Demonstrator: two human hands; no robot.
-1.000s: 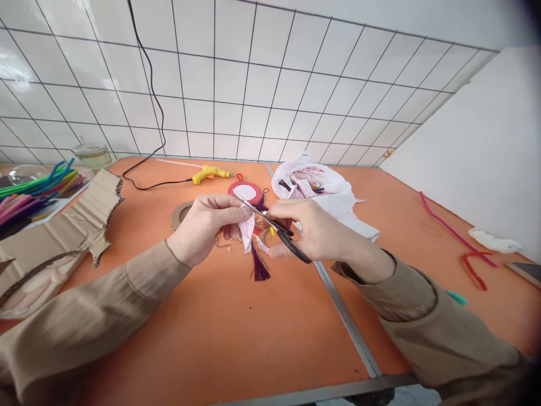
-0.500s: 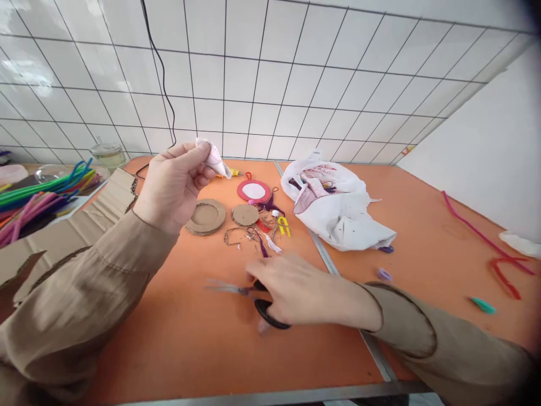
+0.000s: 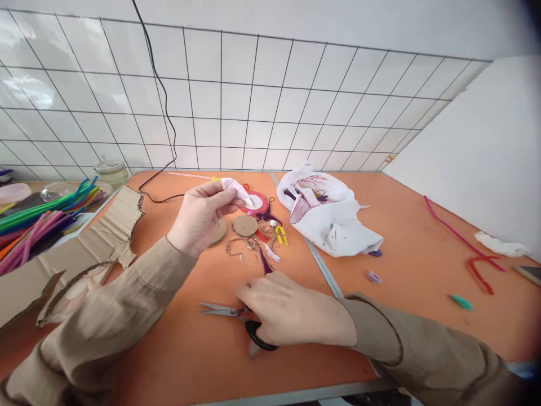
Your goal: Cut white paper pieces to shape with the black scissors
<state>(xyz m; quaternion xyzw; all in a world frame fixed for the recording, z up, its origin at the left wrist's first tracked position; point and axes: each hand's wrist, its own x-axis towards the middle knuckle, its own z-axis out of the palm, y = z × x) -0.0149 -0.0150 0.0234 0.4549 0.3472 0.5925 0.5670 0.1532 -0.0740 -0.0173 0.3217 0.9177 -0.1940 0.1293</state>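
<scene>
Between the thumb and fingers of my left hand (image 3: 203, 214) is a small folded piece of pale pink cloth (image 3: 236, 190), held above the table. My right hand (image 3: 291, 310) is closed on black-handled scissors (image 3: 226, 310), low over the orange table; the blades point left and are slightly apart. A red-rimmed disc with a white centre (image 3: 258, 202) lies behind the cloth. Near it are a round cardboard piece (image 3: 244, 225), a cardboard ring (image 3: 218, 232) partly hidden by my left hand, a purple tassel (image 3: 264, 260) and a yellow clip-like piece (image 3: 281, 235).
A white plastic bag (image 3: 338, 225) with cloth inside sits right of centre. Cut cardboard (image 3: 97, 237) and colourful pipe cleaners (image 3: 46, 214) lie at the left, with a glass jar (image 3: 110, 172) behind. Red pipe cleaners (image 3: 479, 276) and a green piece (image 3: 461, 302) are at the right.
My left hand has moved right and down with the cloth, now in front of the red-rimmed disc. My right hand and the scissors have shifted slightly left and lower. The camera view has tilted up.
</scene>
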